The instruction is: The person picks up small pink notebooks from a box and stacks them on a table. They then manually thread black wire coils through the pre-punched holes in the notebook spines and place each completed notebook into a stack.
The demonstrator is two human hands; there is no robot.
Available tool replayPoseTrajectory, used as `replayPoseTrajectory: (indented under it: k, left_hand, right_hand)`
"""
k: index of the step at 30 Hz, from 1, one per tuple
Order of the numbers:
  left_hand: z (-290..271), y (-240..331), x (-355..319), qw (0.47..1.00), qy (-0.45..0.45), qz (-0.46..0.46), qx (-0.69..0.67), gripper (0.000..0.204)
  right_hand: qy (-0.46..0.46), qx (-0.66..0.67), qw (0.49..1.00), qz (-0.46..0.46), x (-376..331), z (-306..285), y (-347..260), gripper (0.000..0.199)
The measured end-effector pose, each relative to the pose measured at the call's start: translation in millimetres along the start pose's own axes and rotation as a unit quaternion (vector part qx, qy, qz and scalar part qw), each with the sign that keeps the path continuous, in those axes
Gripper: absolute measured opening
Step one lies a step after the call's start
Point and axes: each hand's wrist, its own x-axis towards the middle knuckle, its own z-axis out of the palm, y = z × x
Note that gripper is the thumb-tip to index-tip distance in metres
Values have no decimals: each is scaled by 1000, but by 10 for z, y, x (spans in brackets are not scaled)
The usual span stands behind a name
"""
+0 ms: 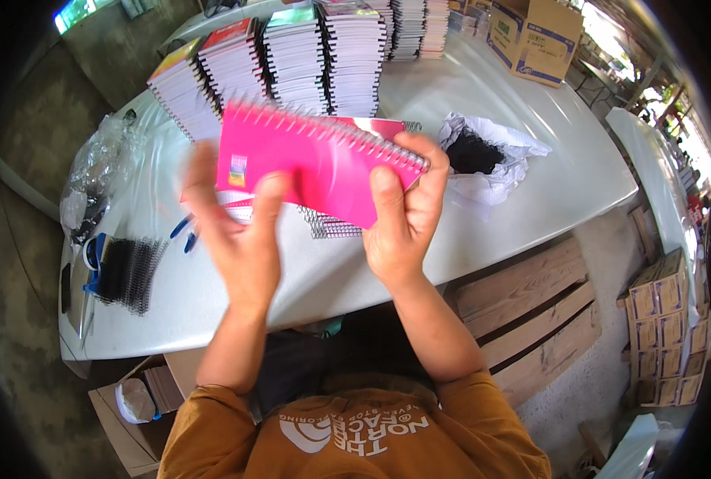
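Observation:
A bright pink spiral notebook (308,172) is held up tilted over the table, its wire coil along the upper edge. My right hand (407,219) grips its right end, thumb on the cover and fingers behind the coil. By the left end is my left hand (240,239), its thumb and fingers spread apart; the fingers are smeared by motion. Below and behind the notebook, part of a bundle of dark wire coils (331,226) shows on the table. Close to my left hand lie blue handles (184,233), perhaps of pliers or scissors.
Tall stacks of coil-bound books (296,68) stand at the back. At right are a white bag of black bits (477,152) and a cardboard box (535,44). Black coils (132,275) and clear plastic bags (100,176) lie left. A wooden pallet (531,303) is on the floor.

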Motion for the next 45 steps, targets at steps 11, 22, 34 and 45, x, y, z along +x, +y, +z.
replayPoseTrajectory:
  k: [11,22,34,45]
  left_hand:
    - [393,-455,211,875,-184,181,410,41]
    - [425,-1091,326,972,161,-17,171,45]
    - [294,-1038,334,973,96,-62,200,18]
    - [-1410,-1256,663,779,-305,36,547,33]
  right_hand:
    - [124,-206,963,120,121,-534,468,53]
    - [178,-292,938,57,208,-460,624,25]
    - [133,-367,920,-29,238,-654,704,16]
    - [-41,-317,945,-68,-597,-486,320,20]
